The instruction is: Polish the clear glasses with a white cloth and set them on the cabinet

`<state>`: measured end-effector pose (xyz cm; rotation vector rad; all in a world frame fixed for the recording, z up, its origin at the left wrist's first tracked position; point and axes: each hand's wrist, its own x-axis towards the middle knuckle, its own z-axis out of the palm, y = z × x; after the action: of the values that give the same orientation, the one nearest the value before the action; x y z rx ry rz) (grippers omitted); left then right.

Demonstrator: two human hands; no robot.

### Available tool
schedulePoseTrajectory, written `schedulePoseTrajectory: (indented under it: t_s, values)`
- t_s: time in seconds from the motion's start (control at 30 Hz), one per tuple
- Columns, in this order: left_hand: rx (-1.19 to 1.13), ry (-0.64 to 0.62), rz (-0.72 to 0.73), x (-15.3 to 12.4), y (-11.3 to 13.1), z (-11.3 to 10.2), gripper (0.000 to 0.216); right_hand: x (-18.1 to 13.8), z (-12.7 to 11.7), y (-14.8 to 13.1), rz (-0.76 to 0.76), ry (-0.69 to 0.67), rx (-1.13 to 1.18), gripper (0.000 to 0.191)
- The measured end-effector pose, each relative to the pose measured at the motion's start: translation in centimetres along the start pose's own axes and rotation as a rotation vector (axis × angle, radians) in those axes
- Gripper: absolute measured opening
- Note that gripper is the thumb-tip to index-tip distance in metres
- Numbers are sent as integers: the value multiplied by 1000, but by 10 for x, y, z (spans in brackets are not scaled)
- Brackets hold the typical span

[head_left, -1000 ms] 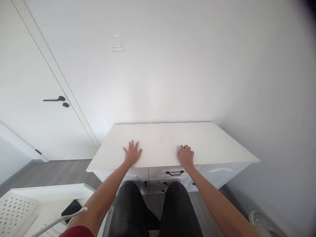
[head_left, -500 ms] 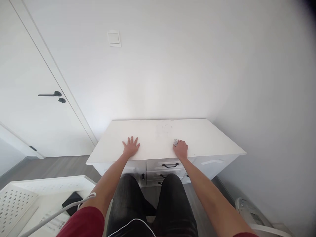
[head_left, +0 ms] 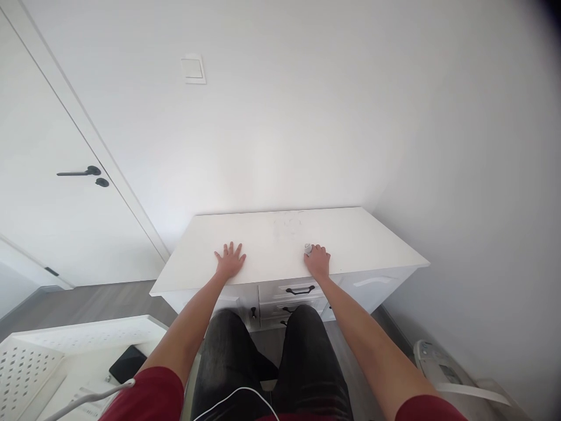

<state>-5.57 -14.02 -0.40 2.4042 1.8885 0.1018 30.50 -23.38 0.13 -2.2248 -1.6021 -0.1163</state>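
Note:
My left hand (head_left: 230, 262) lies flat on the white top of the cabinet (head_left: 258, 257), its fingers spread and nothing in them. Further right, my right hand (head_left: 318, 261) rests on the same top near the front edge, with its fingers curled round a small grey-white object (head_left: 308, 249). Only the rounded end of that object shows past the thumb side, so its kind cannot be made out. Faint dark marks (head_left: 288, 223) show on the cabinet top toward the wall, between and beyond both hands.
Below the top are drawers with black handles (head_left: 300, 290). At lower left stands a white perforated-sided surface (head_left: 83, 332) with a black phone-like object (head_left: 127, 363) and a cable (head_left: 87, 400). A whitish appliance (head_left: 442, 365) sits at lower right. A door (head_left: 74, 234) is at left.
The whole view has shifted and tilted slightly. Both hands stay at about the same spots on the cabinet top, the right one still around the small object.

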Motion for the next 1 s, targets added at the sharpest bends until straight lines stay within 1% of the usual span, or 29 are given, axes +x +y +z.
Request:
schedulePoseTrajectory:
  t_s: [0.3, 0.67, 1.0]
  values:
    - [-8, 2, -4, -2, 2, -2, 70, -1, -2, -3, 16, -7, -10, 19]
    - [-10, 13, -6, -3, 2, -3, 69, 0, 0, -1, -3, 0, -10, 18]
    - [-9, 10, -2, -1, 2, -2, 70, 1, 3, 1, -5, 36, -19, 18]
